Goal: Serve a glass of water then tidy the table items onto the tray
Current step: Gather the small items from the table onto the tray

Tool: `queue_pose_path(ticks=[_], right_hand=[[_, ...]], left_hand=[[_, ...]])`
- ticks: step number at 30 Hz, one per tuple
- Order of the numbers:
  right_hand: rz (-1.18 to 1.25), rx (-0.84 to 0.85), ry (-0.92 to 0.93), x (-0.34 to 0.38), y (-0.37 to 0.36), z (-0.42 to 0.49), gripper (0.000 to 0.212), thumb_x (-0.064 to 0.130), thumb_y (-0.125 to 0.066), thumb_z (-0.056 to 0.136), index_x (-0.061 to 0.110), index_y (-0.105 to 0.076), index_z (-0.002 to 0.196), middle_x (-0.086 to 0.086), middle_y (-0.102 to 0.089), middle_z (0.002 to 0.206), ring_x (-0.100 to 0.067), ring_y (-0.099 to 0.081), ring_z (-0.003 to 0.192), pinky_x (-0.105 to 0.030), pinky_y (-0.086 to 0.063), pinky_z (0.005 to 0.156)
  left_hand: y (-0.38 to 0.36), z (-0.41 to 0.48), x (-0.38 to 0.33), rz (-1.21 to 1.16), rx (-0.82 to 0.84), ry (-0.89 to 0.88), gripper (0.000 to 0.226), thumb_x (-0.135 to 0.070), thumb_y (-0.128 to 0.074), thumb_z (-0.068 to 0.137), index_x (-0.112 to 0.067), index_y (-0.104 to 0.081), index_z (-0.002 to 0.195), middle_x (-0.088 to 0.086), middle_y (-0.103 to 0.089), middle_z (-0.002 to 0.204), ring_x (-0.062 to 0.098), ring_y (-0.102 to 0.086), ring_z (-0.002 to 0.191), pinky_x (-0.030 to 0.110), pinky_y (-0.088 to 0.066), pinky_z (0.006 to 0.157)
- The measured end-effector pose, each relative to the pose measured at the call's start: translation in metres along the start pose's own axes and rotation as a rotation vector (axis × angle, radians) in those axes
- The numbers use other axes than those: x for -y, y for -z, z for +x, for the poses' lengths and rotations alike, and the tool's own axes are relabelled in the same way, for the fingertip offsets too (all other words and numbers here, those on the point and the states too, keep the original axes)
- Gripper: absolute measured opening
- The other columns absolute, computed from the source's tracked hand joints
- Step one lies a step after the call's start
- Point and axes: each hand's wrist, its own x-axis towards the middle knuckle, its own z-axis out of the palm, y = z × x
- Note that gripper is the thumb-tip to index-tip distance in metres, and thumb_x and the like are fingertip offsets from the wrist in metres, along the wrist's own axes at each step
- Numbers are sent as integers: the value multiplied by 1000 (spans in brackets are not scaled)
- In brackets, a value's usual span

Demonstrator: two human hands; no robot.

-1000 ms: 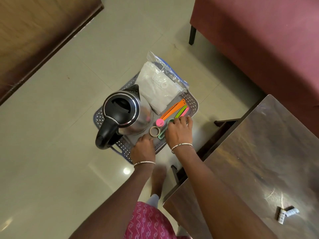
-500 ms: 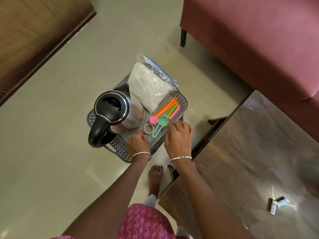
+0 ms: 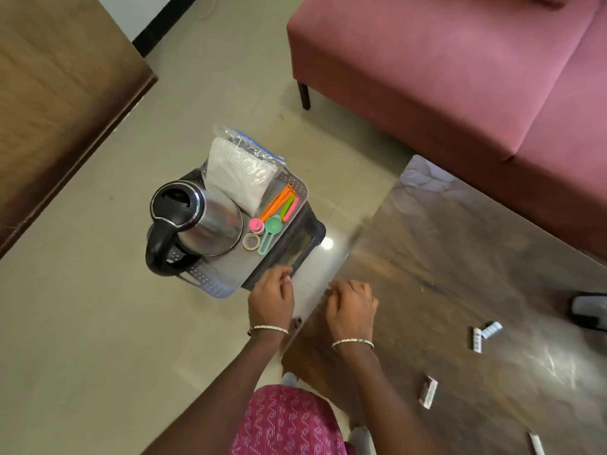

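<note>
Tray (image 3: pixel 210 285) is parked on a dark stool (image 3: pixel 308 238) beside the table (image 3: pixel 460 257), loaded with kettle (image 3: pixel 203 224), bag (image 3: pixel 239 178) and scoops (image 3: pixel 272 224). Left hand (image 3: pixel 271 297) and right hand (image 3: pixel 351 305) are seen loosely curled, nothing gripped. White bits (image 3: pixel 476 338) on the table are blurred; a dark thing (image 3: pixel 589 310) is cropped at right.

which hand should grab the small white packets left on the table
Right. The right hand hangs empty over the wooden table, nearer the small white packets; the left hand is by the tray.

Left hand (image 3: pixel 271 298) and right hand (image 3: pixel 351 305) hover loosely curled.
</note>
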Motion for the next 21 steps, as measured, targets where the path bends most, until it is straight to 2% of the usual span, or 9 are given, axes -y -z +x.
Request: queue_pose_path(ticks=[8,13,17,21], right_hand=[[56,-14,-139,-104,54,-59,21,19,-55,86,23,-70,101,-1,-66,105,-27,-51,107,-39,-39,87],[119,-81,-237,-186,84,-102,20,13,-56,84,16,-71,97,-6,-68,102,-31,-54,102,-41,-44,86],[151,-137,-328,-249,100,-135,20,8,-58,83,12,-73,95,-8,-70,98,-33,-56,98,-39,-44,88],[190,-179,-424,-303,110,-165,19,4,-59,81,11,-75,91,-8,-72,93,-34,-58,97,-37,-42,89]], left_hand=[[-55,-99,-47,89,221,-100,15,-8,-61,87,-14,-70,97,5,-73,95,28,-66,85,35,-51,73],[-97,-160,-84,23,335,-204,16,2,-63,81,-11,-70,88,5,-73,84,27,-68,75,28,-45,71],[-125,-197,-108,74,407,-220,15,-5,-60,85,-15,-69,91,4,-73,85,29,-67,79,35,-51,70],[-150,-224,-125,176,432,-157,11,-14,-60,87,-14,-68,94,9,-73,91,33,-67,86,38,-52,72]])
